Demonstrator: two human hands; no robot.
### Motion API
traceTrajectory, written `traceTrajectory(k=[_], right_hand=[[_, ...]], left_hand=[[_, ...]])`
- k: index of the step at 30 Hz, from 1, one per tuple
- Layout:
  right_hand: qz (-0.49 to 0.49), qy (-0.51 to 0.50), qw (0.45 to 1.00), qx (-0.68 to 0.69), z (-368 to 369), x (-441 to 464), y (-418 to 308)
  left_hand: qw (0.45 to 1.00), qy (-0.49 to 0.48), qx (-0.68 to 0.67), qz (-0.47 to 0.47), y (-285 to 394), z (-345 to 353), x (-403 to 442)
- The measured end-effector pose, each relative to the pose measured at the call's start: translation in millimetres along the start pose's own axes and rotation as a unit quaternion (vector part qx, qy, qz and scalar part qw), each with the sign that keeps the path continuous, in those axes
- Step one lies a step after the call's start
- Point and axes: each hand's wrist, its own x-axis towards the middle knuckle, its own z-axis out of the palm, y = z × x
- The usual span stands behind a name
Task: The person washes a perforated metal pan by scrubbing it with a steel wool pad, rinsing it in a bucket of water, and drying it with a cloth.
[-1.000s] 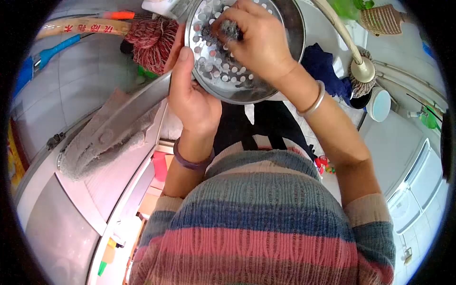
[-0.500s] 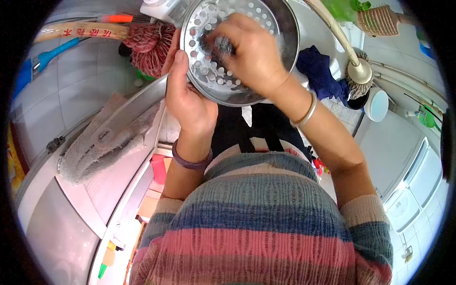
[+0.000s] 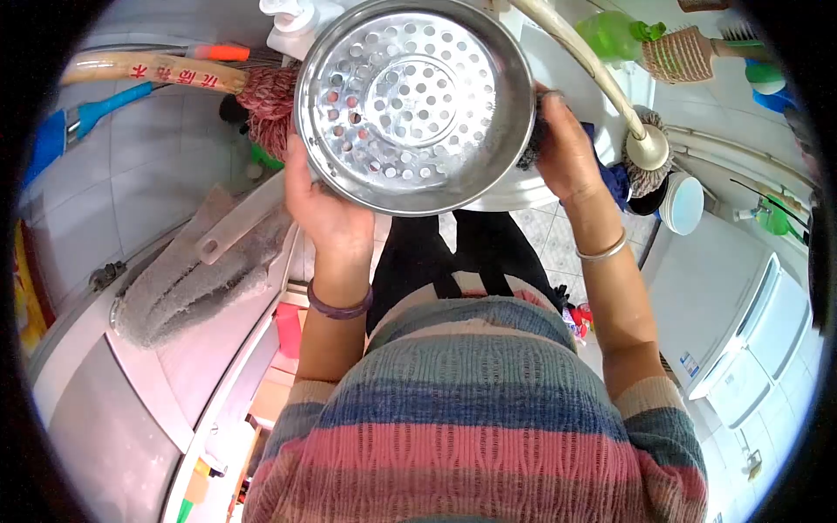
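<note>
A round stainless-steel steamer pan (image 3: 475, 179) with a perforated bottom is held up in the upper middle, its inside facing me. My left hand (image 3: 336, 213) grips its lower left rim, thumb along the side and the other fingers hidden behind. On the opposite side, my right hand (image 3: 568, 152) is closed on a dark scouring pad (image 3: 534, 139) at the pan's outer right wall. Much of that pad is covered by the hand and the pan.
Behind the pan is a white washbasin (image 3: 523, 187). A wooden-handled mop (image 3: 266, 100) stands left, above a grey fluffy duster (image 3: 192, 288). At right are a pale curved handle (image 3: 602, 65), dark blue cloth (image 3: 615, 179), a white bucket (image 3: 684, 205) and a hairbrush (image 3: 684, 57).
My right hand has moved from the pan's inside to its outer right side, keeping the scouring pad. The pan has shifted slightly left and down, with my left hand still on it.
</note>
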Motion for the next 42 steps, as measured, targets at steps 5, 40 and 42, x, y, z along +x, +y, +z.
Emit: traceTrajectory(k=[5,40,42], right_hand=[[0.032,0.068,0.976,-0.203,-20.5,23.0,26.5],[-0.096,-0.097,0.765,-0.629,-107.1,185.6,40.3],[-0.107,-0.067,0.677,-0.725,-107.0,177.5,48.8]], left_hand=[[0.941,-0.22,0.245,0.076,-5.6,-20.3,0.8],[0.486,-0.323,0.807,0.094,-126.3,-16.3,104.0],[0.408,-0.349,0.844,-0.008,-134.1,-9.6,111.9]])
